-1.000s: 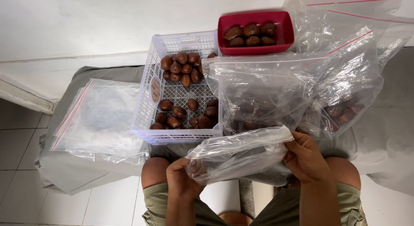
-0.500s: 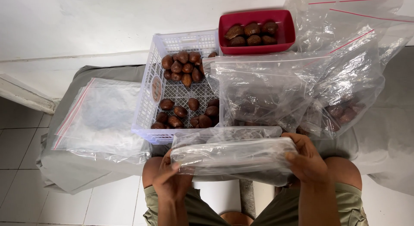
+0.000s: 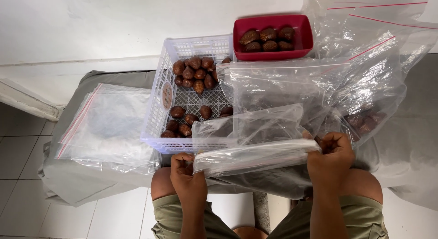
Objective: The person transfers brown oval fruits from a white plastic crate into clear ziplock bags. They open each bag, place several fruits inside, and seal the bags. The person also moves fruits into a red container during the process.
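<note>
A clear plastic zip bag [image 3: 255,143] is stretched flat between both my hands above my knees. My left hand [image 3: 187,177] pinches its left end and my right hand [image 3: 331,154] grips its right end. Just beyond the bag stands a white plastic basket [image 3: 159,111] holding several brown scaly fruits [image 3: 194,72]. Whether the held bag has fruit inside is hard to tell through the creased plastic.
A red tub [image 3: 303,36] with more brown fruits sits at the back. Filled and empty clear bags [image 3: 365,79] pile up on the right. A stack of flat red-striped zip bags [image 3: 107,125] lies on the grey cloth [image 3: 64,179] at left. Tiled floor lies below.
The bag went from bunched and slanted to pulled out level; my hands have moved apart to its two ends, the left one shifting further left.
</note>
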